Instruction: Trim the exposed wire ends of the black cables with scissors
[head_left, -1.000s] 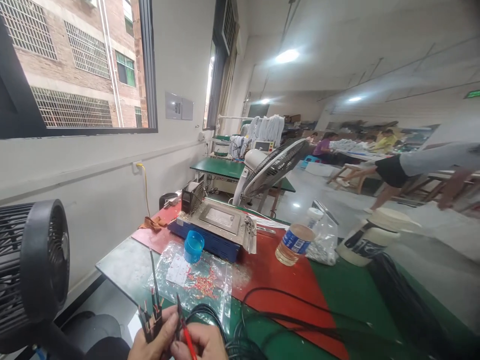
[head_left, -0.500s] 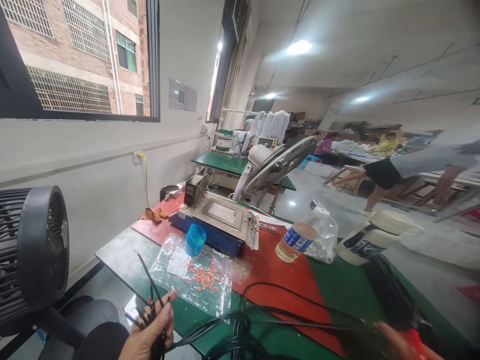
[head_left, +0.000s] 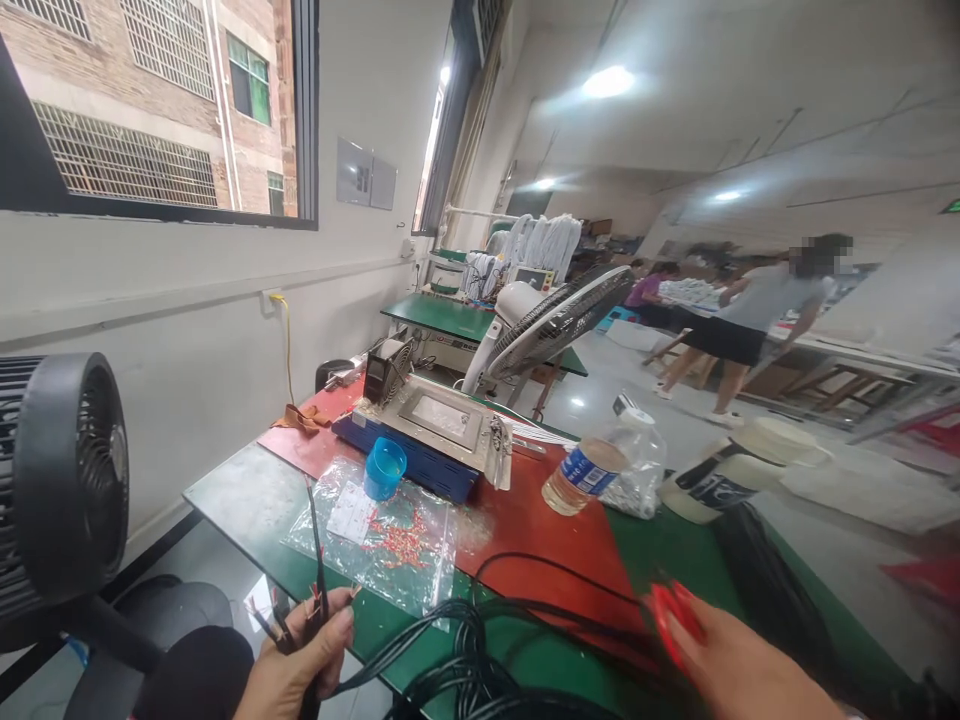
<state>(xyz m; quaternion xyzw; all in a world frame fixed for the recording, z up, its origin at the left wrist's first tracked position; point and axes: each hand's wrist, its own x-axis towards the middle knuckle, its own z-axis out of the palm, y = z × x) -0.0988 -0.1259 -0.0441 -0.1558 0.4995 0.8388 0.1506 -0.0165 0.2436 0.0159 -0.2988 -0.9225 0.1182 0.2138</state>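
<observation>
Head view | left hand [head_left: 296,668], lower left of frame, is gripping a bundle of black wires [head_left: 313,600] | right hand [head_left: 739,665], lower right, is clutching a blurred red tool [head_left: 673,620] over the green table [head_left: 675,570].

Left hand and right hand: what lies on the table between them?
In the head view, a tangle of black cables lies between the left hand and right hand.
</observation>
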